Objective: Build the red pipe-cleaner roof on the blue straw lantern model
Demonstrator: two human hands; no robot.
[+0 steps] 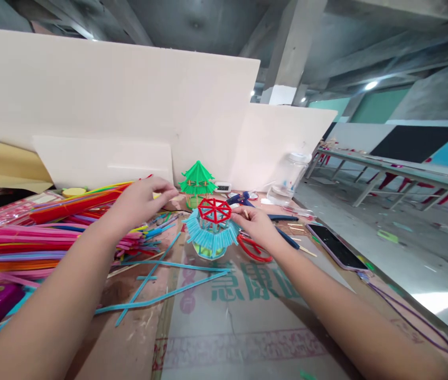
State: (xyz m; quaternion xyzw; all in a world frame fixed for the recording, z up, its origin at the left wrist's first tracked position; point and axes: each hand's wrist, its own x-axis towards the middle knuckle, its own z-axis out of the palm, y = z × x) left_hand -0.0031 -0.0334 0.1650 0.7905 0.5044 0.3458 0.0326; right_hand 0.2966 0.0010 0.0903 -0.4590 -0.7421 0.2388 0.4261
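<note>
A small pavilion model (211, 235) stands on the table, with a skirt-like roof of light-blue pipe cleaners. On its top sits a red octagonal frame (215, 210) with spokes. My right hand (254, 226) pinches the frame's right edge; a short pale tip shows between the fingers, too small to name. My left hand (148, 199) is raised over the pipe cleaner pile, thumb and fingers apart, holding nothing visible. Its fingertips point at a green tiered pagoda roof (197, 179) behind the blue model, without touching it.
Bundles of coloured pipe cleaners (45, 240) fill the left side. Loose blue pipe cleaners (168, 295) lie in front. Red-handled scissors (253, 249), a glue gun (242, 198), a phone (337, 247) and a clear jar (289, 179) stand or lie right. A white board (121, 100) rises behind.
</note>
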